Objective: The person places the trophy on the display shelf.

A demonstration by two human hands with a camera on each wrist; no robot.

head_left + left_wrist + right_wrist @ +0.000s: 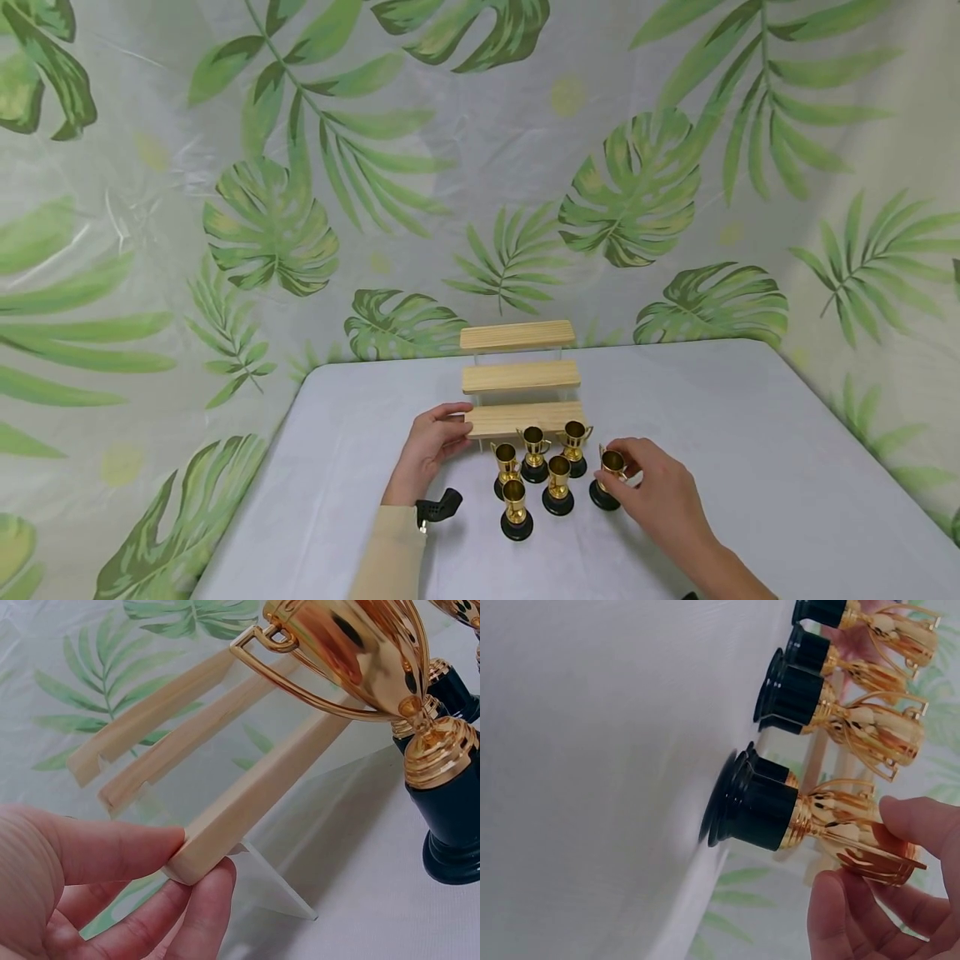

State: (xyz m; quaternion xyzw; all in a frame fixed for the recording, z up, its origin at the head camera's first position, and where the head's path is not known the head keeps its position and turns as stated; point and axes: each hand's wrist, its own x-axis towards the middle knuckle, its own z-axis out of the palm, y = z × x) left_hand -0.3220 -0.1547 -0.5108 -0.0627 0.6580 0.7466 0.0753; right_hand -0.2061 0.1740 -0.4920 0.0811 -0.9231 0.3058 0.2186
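At the right edge of a small cluster, I have my right hand (660, 492) pinching the gold cup of one trophy (604, 495), thumb on one side and fingers on the other. Gripping that high leaves the black base free below, which I judge helps keep it upright; whether the base bears fully on the cloth, I cannot tell. Across the cluster, my left hand (431, 437) grips the left end of the lowest board (525, 417) of a stepped stand, thumb above and fingers beneath. I read that as a steadying hold, since the thin clear support (281, 879) under the wood looks easy to nudge.

Between the hands, five other trophies (558, 485) stand upright, bunched in front of that board; this puts them within easy reach, though I suspect their handles could catch. Farther back, the middle board (521, 377) and the top board (517, 335) rise in steps, each in plain sight of the head camera. White cloth (360, 475) lies under everything, and a leaf-patterned backdrop (270, 233) hangs behind.
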